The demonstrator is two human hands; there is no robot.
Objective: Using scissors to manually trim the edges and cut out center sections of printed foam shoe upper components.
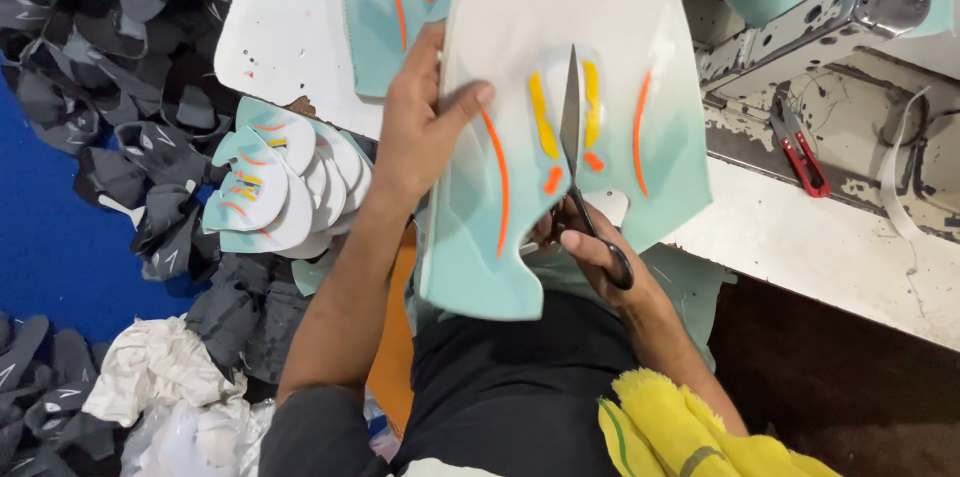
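Mint-green and white, the flat shoe-upper panel with orange and yellow stripes [560,137] sits at the centre of view. The left hand [420,132] has its grip clamped on the panel's nine-o'clock edge. At six o'clock the right hand [590,247] has its grip closed around black-handled scissors [580,157], blades upright on the panel. A white table [800,237] lies toward three o'clock.

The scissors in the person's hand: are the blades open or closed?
Closed, as far as shows: the scissors appear as one narrow dark point lying up the middle of the mint shoe upper.
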